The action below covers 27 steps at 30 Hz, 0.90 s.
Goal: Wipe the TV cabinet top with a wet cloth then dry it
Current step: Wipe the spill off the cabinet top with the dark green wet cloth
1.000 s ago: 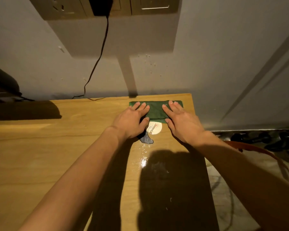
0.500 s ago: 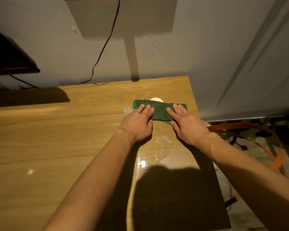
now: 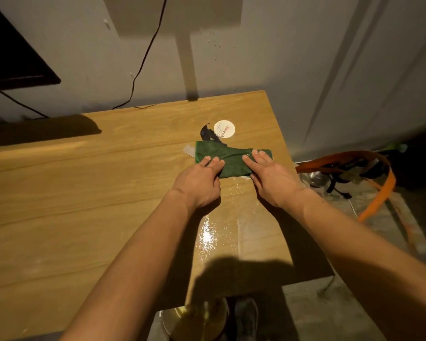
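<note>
— Where do we have the green cloth (image 3: 231,158)?

— Folded flat on the wooden cabinet top (image 3: 84,193), toward its far right corner. We press it with both hands: our left hand (image 3: 199,185) on its left half, our right hand (image 3: 271,180) on its right end, fingers straight and close together, gripping nothing.

— And beyond it?

— A white round disc (image 3: 224,129) lies just past the cloth. Beside it is a dark scrap (image 3: 208,134), perhaps torn film; we cannot tell. A wet sheen (image 3: 212,232) glistens on the wood between our forearms.
</note>
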Each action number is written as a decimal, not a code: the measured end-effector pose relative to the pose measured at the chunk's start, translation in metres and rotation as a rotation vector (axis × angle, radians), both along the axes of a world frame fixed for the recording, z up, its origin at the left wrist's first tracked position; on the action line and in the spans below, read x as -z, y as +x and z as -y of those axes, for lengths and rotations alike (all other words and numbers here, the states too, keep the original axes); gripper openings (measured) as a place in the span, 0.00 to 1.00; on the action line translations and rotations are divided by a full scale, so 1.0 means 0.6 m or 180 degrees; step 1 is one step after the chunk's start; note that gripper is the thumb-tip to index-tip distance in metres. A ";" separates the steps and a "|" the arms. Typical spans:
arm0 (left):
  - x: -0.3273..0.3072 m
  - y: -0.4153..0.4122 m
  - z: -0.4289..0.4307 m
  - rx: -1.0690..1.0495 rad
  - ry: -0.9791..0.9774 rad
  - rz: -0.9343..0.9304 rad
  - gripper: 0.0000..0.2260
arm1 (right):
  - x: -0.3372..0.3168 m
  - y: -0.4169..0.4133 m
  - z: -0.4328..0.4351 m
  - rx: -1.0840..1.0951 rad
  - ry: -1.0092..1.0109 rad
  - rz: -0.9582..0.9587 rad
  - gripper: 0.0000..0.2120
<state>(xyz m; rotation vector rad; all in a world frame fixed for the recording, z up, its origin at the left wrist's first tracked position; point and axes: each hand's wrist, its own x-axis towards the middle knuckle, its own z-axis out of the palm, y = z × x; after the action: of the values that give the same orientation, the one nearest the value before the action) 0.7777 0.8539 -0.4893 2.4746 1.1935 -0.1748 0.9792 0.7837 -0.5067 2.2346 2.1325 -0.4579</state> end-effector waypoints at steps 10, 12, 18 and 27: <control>-0.005 -0.045 0.079 0.0049 -0.0140 0.0021 0.27 | -0.032 -0.049 0.078 -0.0098 -0.0316 0.0235 0.32; -0.009 -0.055 0.100 0.0028 -0.0168 0.0012 0.27 | -0.040 -0.062 0.098 -0.0132 -0.0325 0.0305 0.31; -0.014 -0.089 0.181 -0.0030 -0.0187 -0.0008 0.29 | -0.045 -0.110 0.173 -0.0071 -0.0245 0.0365 0.32; -0.018 -0.191 0.323 0.0004 -0.0219 -0.0094 0.30 | -0.048 -0.213 0.328 -0.0240 -0.0155 0.0171 0.33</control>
<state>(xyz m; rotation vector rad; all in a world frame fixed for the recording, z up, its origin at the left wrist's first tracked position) 0.6631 0.6601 -0.4783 2.4214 1.1778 -0.2496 0.8516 0.5871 -0.4778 2.1080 2.1463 -0.4367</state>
